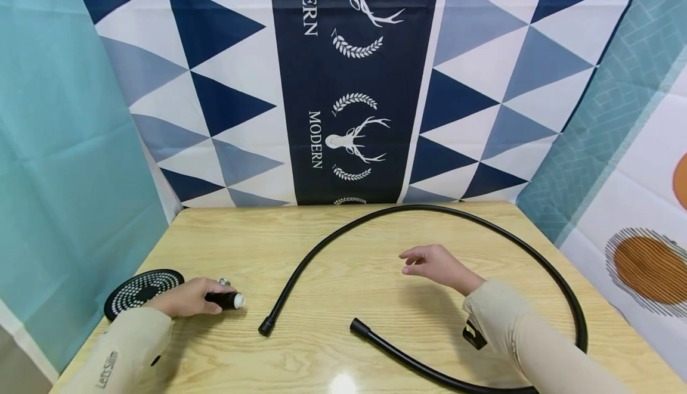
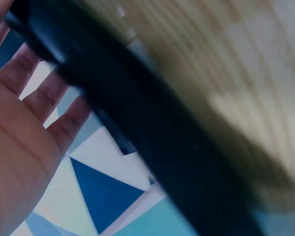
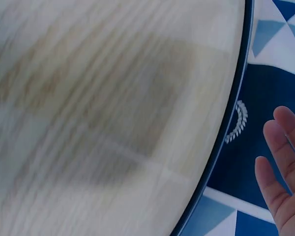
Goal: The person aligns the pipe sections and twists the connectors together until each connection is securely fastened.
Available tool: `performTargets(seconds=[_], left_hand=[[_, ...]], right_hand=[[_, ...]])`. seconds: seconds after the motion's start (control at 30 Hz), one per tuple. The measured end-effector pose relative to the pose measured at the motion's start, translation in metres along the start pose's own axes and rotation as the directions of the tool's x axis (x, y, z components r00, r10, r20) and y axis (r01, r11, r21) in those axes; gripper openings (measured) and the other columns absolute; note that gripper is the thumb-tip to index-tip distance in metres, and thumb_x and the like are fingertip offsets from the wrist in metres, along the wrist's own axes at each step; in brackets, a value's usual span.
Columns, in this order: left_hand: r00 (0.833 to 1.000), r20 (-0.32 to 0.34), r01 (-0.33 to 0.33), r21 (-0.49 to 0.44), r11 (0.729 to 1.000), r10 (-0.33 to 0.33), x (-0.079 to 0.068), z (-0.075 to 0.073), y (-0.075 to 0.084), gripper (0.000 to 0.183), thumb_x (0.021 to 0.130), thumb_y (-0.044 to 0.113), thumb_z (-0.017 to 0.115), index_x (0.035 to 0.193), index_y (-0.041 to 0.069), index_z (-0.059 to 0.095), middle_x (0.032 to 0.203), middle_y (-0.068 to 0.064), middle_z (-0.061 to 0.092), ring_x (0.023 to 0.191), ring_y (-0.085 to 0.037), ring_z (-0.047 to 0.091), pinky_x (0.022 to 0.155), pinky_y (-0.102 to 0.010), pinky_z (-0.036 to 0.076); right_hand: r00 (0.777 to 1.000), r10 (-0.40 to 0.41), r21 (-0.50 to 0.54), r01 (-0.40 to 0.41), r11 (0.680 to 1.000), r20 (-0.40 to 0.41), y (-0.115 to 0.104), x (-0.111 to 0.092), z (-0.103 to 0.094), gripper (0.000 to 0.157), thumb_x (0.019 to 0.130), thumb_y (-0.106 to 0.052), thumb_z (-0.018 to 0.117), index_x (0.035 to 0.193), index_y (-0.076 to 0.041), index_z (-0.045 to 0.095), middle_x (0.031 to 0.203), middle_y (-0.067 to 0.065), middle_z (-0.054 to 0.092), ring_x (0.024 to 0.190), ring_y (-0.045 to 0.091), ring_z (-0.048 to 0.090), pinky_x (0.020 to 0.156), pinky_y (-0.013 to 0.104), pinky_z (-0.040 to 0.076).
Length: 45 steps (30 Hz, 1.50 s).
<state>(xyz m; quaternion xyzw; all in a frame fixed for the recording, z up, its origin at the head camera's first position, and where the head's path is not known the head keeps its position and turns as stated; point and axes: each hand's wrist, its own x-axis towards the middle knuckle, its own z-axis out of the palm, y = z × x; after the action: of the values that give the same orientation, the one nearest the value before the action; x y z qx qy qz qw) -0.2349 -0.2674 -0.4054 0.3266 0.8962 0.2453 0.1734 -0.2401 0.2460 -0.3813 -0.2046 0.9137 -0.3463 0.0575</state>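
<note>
My left hand (image 1: 188,297) grips the handle of a black handheld shower head (image 1: 129,295) at the left of the table. Its round face with pale nozzles is turned up, partly behind the wrist, and the white-tipped handle end points right. The left wrist view has the black handle (image 2: 152,118) crossing close to the camera, fingers against it. My right hand (image 1: 436,266) hovers over the table with loosely bent fingers and holds nothing. Around it curves a long black shower hose (image 1: 413,207), its two ends lying apart near the middle.
Beneath everything is a light wood-grain table (image 1: 300,358). A patterned cloth (image 1: 351,84) hangs along its back edge, with a teal curtain (image 1: 70,173) on the left and another patterned cloth (image 1: 633,203) on the right.
</note>
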Motion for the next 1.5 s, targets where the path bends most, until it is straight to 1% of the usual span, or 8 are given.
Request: performTargets(seconds=[0.17, 0.47, 0.63, 0.8, 1.0, 1.17, 1.33, 1.5], left_hand=[[1.000, 0.007, 0.012, -0.041, 0.999, -0.012, -0.001, 0.000, -0.002, 0.048, 0.091, 0.022, 0.064, 0.130, -0.006, 0.054, 0.128, -0.032, 0.052, 0.120, -0.053, 0.044, 0.094, -0.055, 0.040], [1.000, 0.002, 0.019, 0.002, 1.000, -0.019, -0.001, 0.005, -0.003, 0.051, 0.093, 0.026, 0.061, 0.132, -0.005, 0.052, 0.129, -0.034, 0.050, 0.119, -0.054, 0.044, 0.093, -0.060, 0.039], [0.996, -0.009, -0.087, 0.042, 0.995, 0.088, 0.005, 0.008, -0.008, 0.050, 0.095, 0.027, 0.058, 0.132, -0.007, 0.051, 0.127, -0.030, 0.053, 0.117, -0.051, 0.047, 0.094, -0.046, 0.043], [0.969, -0.045, -0.238, 0.098, 0.966, 0.243, 0.010, 0.014, -0.013, 0.041, 0.099, 0.018, 0.051, 0.131, -0.007, 0.048, 0.122, -0.027, 0.057, 0.111, -0.035, 0.056, 0.089, -0.037, 0.045], [0.994, -0.080, -0.069, 0.093, 0.993, 0.076, 0.010, 0.024, -0.010, 0.048, 0.102, 0.026, 0.046, 0.137, -0.007, 0.043, 0.129, -0.029, 0.052, 0.112, -0.041, 0.055, 0.087, -0.050, 0.044], [0.991, -0.134, 0.044, 0.189, 0.981, -0.019, 0.007, 0.031, -0.007, 0.052, 0.101, 0.030, 0.047, 0.139, -0.004, 0.043, 0.129, -0.028, 0.053, 0.113, -0.046, 0.054, 0.089, -0.058, 0.042], [0.984, -0.173, 0.092, 0.257, 0.962, -0.047, 0.005, 0.034, -0.006, 0.049, 0.099, 0.029, 0.050, 0.139, 0.001, 0.046, 0.126, -0.026, 0.056, 0.112, -0.045, 0.055, 0.090, -0.056, 0.043], [0.989, -0.144, 0.074, 0.277, 0.958, -0.035, 0.003, 0.033, -0.005, 0.049, 0.099, 0.027, 0.051, 0.139, 0.000, 0.046, 0.125, -0.026, 0.057, 0.112, -0.045, 0.054, 0.091, -0.057, 0.042]], right_hand=[[0.999, -0.015, 0.021, 0.015, 1.000, 0.031, -0.008, 0.009, 0.013, 0.036, 0.089, -0.015, 0.069, 0.117, 0.007, 0.064, 0.095, 0.008, 0.069, 0.082, 0.017, 0.063, 0.069, 0.031, 0.051], [0.991, -0.114, 0.131, 0.104, 0.986, 0.074, -0.025, 0.023, 0.036, 0.059, 0.086, -0.011, 0.072, 0.139, 0.000, 0.048, 0.118, 0.028, 0.060, 0.087, 0.021, 0.064, 0.074, 0.031, 0.052], [0.986, -0.147, 0.141, 0.135, 0.981, 0.081, -0.029, 0.029, 0.045, 0.058, 0.085, -0.008, 0.072, 0.137, 0.003, 0.049, 0.125, 0.030, 0.056, 0.095, 0.032, 0.064, 0.077, 0.031, 0.053], [0.978, -0.192, 0.157, 0.177, 0.972, 0.085, -0.037, 0.036, 0.053, 0.055, 0.085, -0.005, 0.071, 0.135, 0.004, 0.051, 0.125, 0.029, 0.056, 0.100, 0.042, 0.061, 0.080, 0.029, 0.052], [0.977, -0.187, 0.156, 0.169, 0.973, 0.106, -0.043, 0.037, 0.058, 0.054, 0.085, -0.009, 0.072, 0.134, 0.002, 0.053, 0.128, 0.026, 0.056, 0.101, 0.040, 0.060, 0.079, 0.026, 0.050], [0.974, -0.196, 0.156, 0.177, 0.972, 0.113, -0.042, 0.037, 0.060, 0.052, 0.086, -0.009, 0.071, 0.134, 0.003, 0.053, 0.129, 0.024, 0.055, 0.099, 0.038, 0.062, 0.076, 0.024, 0.050], [0.972, -0.202, 0.163, 0.181, 0.970, 0.119, -0.042, 0.038, 0.064, 0.050, 0.087, -0.009, 0.070, 0.133, 0.004, 0.053, 0.130, 0.020, 0.056, 0.099, 0.033, 0.063, 0.077, 0.027, 0.051], [0.964, -0.217, 0.132, 0.197, 0.971, 0.152, -0.051, 0.047, 0.078, 0.048, 0.086, -0.012, 0.071, 0.131, 0.001, 0.057, 0.127, 0.019, 0.059, 0.104, 0.037, 0.062, 0.088, 0.046, 0.049]])
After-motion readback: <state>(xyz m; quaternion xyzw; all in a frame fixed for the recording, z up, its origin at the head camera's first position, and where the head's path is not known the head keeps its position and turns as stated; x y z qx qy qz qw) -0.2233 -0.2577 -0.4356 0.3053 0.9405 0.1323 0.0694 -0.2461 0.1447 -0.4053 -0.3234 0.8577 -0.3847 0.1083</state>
